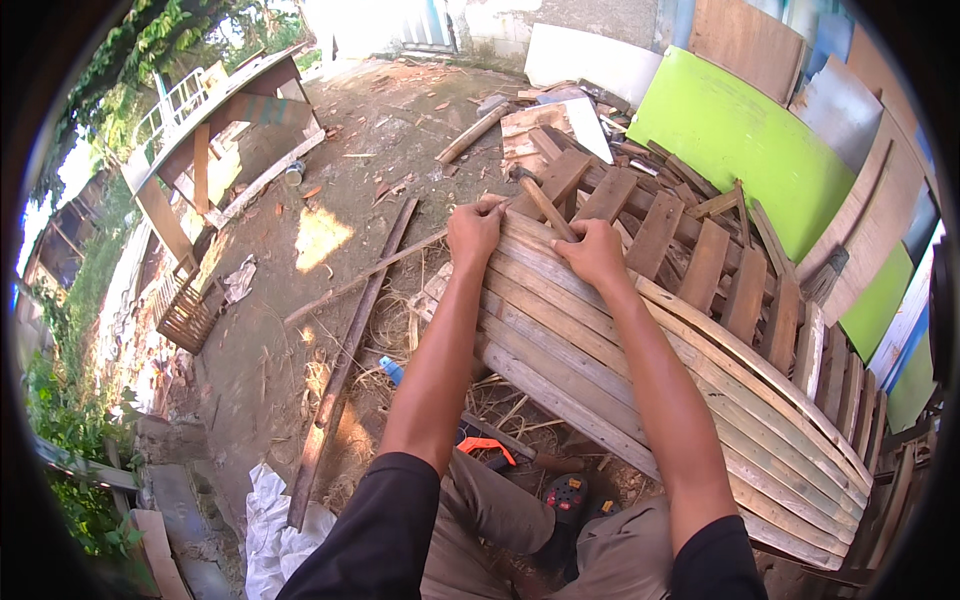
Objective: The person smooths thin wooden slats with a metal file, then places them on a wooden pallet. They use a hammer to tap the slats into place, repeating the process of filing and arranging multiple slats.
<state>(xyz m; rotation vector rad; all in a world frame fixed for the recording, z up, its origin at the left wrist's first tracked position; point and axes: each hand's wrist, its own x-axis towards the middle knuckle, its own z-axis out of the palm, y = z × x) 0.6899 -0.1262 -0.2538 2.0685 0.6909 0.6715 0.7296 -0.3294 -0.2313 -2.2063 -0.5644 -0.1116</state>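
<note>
My right hand (pixel 594 252) is wrapped round the wooden handle of a hammer (pixel 544 205). The hammer's dark head lies to the upper left, near the far corner of a slatted wooden structure (pixel 560 345). At that corner my left hand (pixel 474 236) is closed in a pinch, fingertips at the upper edge of the slats. Whatever it pinches, if anything, is too small to make out. Long weathered slats run side by side below both hands, toward the lower right. Crosswise boards (pixel 700 262) show on the structure's far side.
Bright green panels (pixel 730 140) lean at the right. Scrap wood (pixel 545 125) is heaped beyond the slats. A long dark plank (pixel 350 360) lies on the ground at left, near a slatted crate (pixel 187 312). An orange-handled tool (pixel 487 446) lies by my legs.
</note>
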